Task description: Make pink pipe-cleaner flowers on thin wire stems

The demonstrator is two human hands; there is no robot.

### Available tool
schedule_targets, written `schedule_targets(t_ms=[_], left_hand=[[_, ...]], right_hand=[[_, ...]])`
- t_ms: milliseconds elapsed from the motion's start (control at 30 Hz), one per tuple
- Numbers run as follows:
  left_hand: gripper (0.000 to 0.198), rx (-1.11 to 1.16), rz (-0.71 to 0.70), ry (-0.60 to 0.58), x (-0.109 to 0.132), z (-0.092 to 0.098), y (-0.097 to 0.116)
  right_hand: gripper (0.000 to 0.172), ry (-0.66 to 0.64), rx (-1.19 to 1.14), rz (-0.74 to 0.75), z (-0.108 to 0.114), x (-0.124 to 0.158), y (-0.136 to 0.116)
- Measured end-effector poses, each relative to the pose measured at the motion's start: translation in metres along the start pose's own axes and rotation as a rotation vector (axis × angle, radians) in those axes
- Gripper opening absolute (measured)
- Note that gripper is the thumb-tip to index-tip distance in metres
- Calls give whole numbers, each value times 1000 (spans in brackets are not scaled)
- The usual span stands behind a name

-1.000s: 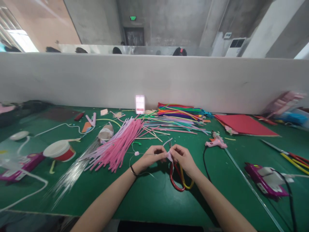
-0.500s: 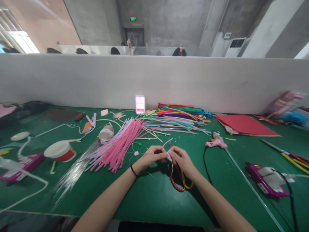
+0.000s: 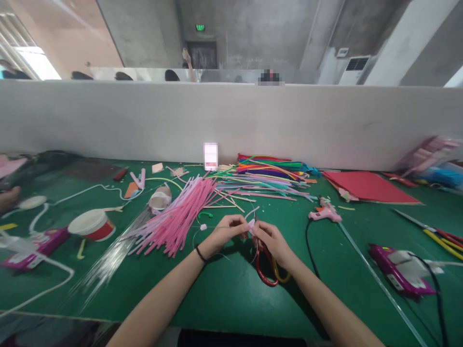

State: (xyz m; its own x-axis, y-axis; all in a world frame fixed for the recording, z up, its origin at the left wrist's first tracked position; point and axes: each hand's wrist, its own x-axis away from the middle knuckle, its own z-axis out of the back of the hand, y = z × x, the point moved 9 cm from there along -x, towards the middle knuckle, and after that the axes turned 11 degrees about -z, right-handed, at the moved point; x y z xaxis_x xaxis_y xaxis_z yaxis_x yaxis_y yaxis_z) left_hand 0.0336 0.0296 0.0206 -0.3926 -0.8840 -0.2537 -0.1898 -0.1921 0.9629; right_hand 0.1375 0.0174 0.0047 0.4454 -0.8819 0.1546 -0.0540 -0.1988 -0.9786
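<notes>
My left hand [image 3: 228, 232] and my right hand [image 3: 272, 240] meet over the middle of the green table, fingers pinched together. Between their fingertips is a small pale pink pipe cleaner piece [image 3: 251, 225], with a lilac end sticking up behind. A thin wire runs from the fingers to a small pink bead-like tuft [image 3: 203, 227] left of my left hand. Scissors [image 3: 266, 282] with red and yellow handles lie under my right hand, their blades hidden. Beyond my left hand spreads a bundle of pink pipe cleaners [image 3: 191, 212].
A pink glue gun [image 3: 323, 213] with a black cord lies to the right, near a purple power strip [image 3: 398, 272]. Red sheets [image 3: 369, 187] lie behind. On the left are a paper cup [image 3: 92, 225] and thin wires [image 3: 108, 260]. Another person's hand [image 3: 9, 200] shows at the left edge.
My hands stay in place, while the pale pink piece between my fingertips has turned slightly upward. Another person's hand has come in at the left edge. A raised hand behind the partition has shifted left.
</notes>
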Motion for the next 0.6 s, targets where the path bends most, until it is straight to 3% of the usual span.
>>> schedule_targets(t_ms=[600], left_hand=[[30,-18,-42,75,-2,7,4]], right_hand=[[33,32,-67,-36,1,0,0]])
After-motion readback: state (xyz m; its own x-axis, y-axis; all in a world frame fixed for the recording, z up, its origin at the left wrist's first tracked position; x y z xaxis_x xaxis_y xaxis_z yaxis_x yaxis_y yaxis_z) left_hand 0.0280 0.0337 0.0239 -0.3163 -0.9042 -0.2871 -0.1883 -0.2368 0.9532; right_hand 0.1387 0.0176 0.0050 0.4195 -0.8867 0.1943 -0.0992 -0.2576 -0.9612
